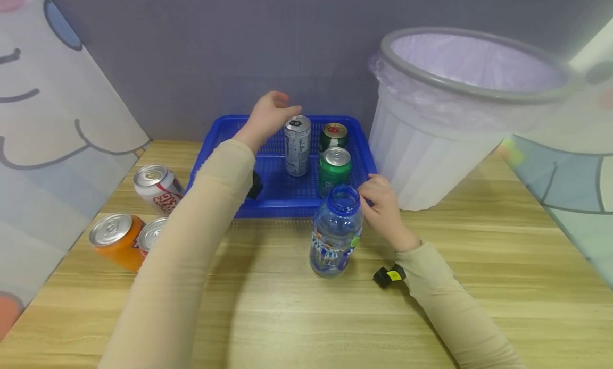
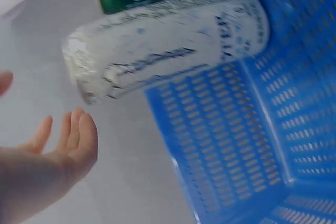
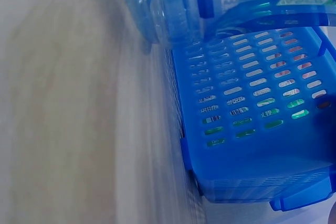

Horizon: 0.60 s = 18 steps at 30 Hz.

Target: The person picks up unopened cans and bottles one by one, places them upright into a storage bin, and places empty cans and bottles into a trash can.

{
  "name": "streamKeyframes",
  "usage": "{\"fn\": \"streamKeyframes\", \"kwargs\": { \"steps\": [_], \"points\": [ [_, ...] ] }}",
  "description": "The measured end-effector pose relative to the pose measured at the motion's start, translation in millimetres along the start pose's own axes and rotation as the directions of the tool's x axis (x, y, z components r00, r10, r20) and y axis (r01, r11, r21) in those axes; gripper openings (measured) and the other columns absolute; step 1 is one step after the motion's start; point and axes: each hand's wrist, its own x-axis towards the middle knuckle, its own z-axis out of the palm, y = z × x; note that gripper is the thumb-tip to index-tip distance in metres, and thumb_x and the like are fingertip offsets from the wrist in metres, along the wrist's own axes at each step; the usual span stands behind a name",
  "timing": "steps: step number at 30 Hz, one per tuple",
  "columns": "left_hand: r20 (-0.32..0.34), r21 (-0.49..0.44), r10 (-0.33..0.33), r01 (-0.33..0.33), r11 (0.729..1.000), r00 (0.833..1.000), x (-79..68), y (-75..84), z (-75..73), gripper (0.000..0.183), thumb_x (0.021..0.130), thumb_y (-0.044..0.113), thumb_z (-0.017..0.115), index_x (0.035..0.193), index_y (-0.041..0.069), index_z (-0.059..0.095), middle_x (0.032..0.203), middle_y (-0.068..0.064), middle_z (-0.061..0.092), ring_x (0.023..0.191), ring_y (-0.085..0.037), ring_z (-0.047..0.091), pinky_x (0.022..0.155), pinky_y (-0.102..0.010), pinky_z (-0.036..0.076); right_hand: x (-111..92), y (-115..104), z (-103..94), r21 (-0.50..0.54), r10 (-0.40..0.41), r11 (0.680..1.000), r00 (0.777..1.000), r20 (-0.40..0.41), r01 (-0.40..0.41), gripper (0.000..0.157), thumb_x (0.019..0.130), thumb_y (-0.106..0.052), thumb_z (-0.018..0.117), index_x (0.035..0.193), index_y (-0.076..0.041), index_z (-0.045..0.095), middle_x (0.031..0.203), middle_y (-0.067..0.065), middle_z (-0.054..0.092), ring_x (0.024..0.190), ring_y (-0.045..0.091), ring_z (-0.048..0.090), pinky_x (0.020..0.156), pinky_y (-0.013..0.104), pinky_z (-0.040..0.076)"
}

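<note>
A silver-white can (image 1: 297,151) stands upright inside a blue plastic basket (image 1: 282,204). My left hand (image 1: 270,116) hovers beside that can's top; in the left wrist view the extended fingers (image 2: 76,129) are apart from the can (image 2: 168,45). My right hand (image 1: 383,207), fingers bent, holds the basket's front right corner; the fingertips are partly hidden. Next to it, a clear blue lidless bottle (image 1: 332,241) stands in front of the basket. A green can (image 1: 334,169) and a dark green can (image 1: 332,136) are in the basket's right side.
A tall white bin (image 1: 416,135) with a purple liner rises behind my right hand. To the left stand a white can (image 1: 158,188), an orange can (image 1: 115,241) and another can (image 1: 149,235), partly behind my left sleeve. A black strap piece (image 1: 389,276) is at my right wrist.
</note>
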Motion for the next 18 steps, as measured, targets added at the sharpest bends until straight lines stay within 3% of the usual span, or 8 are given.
{"fn": "streamKeyframes", "kwargs": {
  "steps": [4, 8, 11, 15, 18],
  "points": [
    [-0.041, -0.045, -0.009, 0.007, 0.999, 0.999, -4.7, 6.7, -1.2, 0.052, 0.096, 0.036, 0.052, 0.141, 0.014, 0.037, 0.147, -0.005, 0.04, 0.132, -0.019, 0.042, 0.107, -0.035, 0.036, 0, 0, -0.1, -0.01, 0.003, 1.0, 1.0, -0.001, -0.003, 0.05, 0.099, -0.03, 0.045, 0.058, -0.002, 0.053, 0.061, 0.01, 0.059, 0.069, 0.028, 0.051, 0.091, 0.056, 0.038],
    [-0.034, -0.043, -0.005, 0.004, 0.999, 0.999, -11.3, 10.6, -2.4, 0.049, 0.097, 0.037, 0.049, 0.139, 0.015, 0.039, 0.146, -0.003, 0.041, 0.131, -0.018, 0.042, 0.107, -0.035, 0.035, 1, 0, -0.3, -0.006, 0.004, 1.0, 1.0, -0.001, -0.004, 0.049, 0.098, -0.028, 0.046, 0.058, -0.002, 0.054, 0.062, 0.011, 0.06, 0.07, 0.028, 0.052, 0.092, 0.055, 0.038],
    [-0.027, -0.095, 0.027, -0.029, 0.995, 0.999, -16.8, 11.5, -2.6, 0.044, 0.097, 0.036, 0.048, 0.135, 0.014, 0.044, 0.14, -0.004, 0.047, 0.126, -0.018, 0.046, 0.104, -0.035, 0.038, 1, 0, -0.8, -0.003, 0.006, 1.0, 1.0, 0.002, -0.006, 0.048, 0.098, -0.028, 0.046, 0.058, -0.002, 0.054, 0.063, 0.011, 0.06, 0.069, 0.027, 0.051, 0.093, 0.053, 0.038],
    [-0.019, -0.241, 0.083, -0.085, 0.967, 0.996, -26.0, 11.9, 0.6, 0.038, 0.098, 0.03, 0.047, 0.13, 0.008, 0.05, 0.129, -0.008, 0.055, 0.116, -0.019, 0.052, 0.101, -0.033, 0.041, 2, -1, -1.9, 0.002, 0.012, 1.0, 1.0, -0.002, -0.012, 0.054, 0.1, -0.036, 0.044, 0.058, -0.003, 0.054, 0.062, 0.01, 0.06, 0.069, 0.026, 0.05, 0.092, 0.052, 0.038],
    [-0.014, -0.364, 0.104, -0.102, 0.926, 0.994, -35.3, 9.3, 5.5, 0.036, 0.099, 0.026, 0.046, 0.126, 0.004, 0.053, 0.125, -0.011, 0.056, 0.115, -0.02, 0.053, 0.102, -0.033, 0.041, 3, -1, -2.4, 0.005, 0.009, 1.0, 1.0, -0.008, -0.009, 0.055, 0.1, -0.037, 0.043, 0.058, -0.002, 0.054, 0.062, 0.011, 0.06, 0.068, 0.027, 0.05, 0.091, 0.053, 0.038]
  ]
}}
